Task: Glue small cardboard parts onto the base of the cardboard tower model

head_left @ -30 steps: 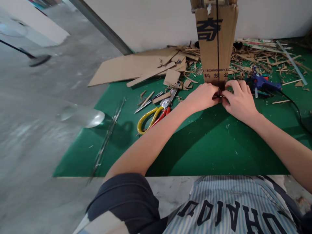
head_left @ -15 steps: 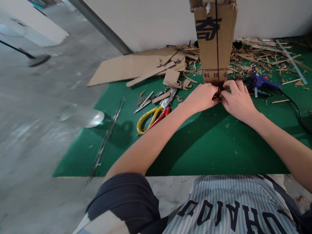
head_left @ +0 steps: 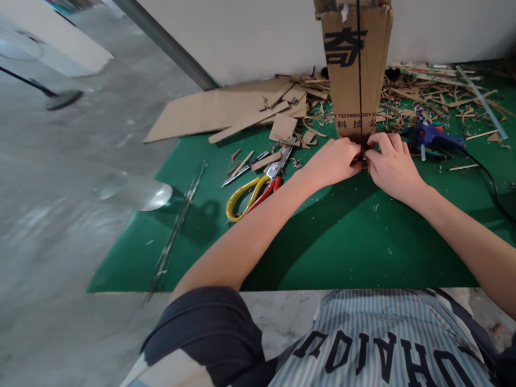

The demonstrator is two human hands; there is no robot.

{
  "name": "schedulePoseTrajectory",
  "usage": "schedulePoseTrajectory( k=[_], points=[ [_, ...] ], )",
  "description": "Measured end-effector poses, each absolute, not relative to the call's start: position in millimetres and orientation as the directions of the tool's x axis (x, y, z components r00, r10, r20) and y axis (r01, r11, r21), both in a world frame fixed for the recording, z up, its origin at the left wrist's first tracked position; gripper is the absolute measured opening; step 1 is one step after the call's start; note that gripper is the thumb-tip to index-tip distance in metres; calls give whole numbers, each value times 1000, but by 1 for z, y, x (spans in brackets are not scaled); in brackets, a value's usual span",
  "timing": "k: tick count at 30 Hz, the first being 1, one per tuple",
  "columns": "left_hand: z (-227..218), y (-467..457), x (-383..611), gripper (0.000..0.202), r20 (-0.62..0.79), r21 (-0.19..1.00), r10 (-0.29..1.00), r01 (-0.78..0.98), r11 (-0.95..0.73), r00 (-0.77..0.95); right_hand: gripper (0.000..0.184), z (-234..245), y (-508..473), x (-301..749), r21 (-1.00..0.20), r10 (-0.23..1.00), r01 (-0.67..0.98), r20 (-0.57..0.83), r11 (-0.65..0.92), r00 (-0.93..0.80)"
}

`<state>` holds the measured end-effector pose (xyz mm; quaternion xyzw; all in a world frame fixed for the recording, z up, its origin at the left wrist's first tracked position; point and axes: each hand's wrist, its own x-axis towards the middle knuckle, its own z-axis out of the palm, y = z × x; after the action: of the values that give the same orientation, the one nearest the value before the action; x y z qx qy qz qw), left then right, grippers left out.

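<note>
A tall printed cardboard structure (head_left: 350, 91) stands upright on the green table (head_left: 322, 242), with a thin dark cord (head_left: 360, 70) running down its front. At its base my left hand (head_left: 336, 161) is closed, fingers curled inward near the foot of the cord. Right beside it, my right hand (head_left: 391, 161) is closed too, thumb and fingers bent toward the same spot. What lies between the fingertips is too small and dark to make out. Scissors (head_left: 258, 188) with yellow and red handles lie left of my left forearm.
Cardboard scraps (head_left: 431, 97) are heaped along the wall. A blue glue gun (head_left: 441, 138) with a black cable lies to the right. Flat cardboard (head_left: 226, 110), a cutter knife (head_left: 244, 172), a clear bottle (head_left: 137, 192) and thin dark rods (head_left: 177, 226) are on the left side.
</note>
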<state>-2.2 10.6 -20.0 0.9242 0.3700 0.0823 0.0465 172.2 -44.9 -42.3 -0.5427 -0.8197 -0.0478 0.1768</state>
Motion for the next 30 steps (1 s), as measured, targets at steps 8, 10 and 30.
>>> schedulePoseTrajectory(
  k=[8, 10, 30],
  points=[
    [-38, 8, -9, 13, 310, 10, 620, 649, -761, 721, 38, -40, -43, 174, -151, 871, 892, 336, 426, -359],
    [-44, 7, -11, 11, 388, -10, 622, 678, -735, 680, 38, -40, -42, 174, -164, 875, 891, 330, 423, -354],
    [-58, 4, -16, 26, 506, 17, 535, 613, -790, 676, 35, -40, -39, 176, -246, 895, 882, 307, 402, -323]
  ],
)
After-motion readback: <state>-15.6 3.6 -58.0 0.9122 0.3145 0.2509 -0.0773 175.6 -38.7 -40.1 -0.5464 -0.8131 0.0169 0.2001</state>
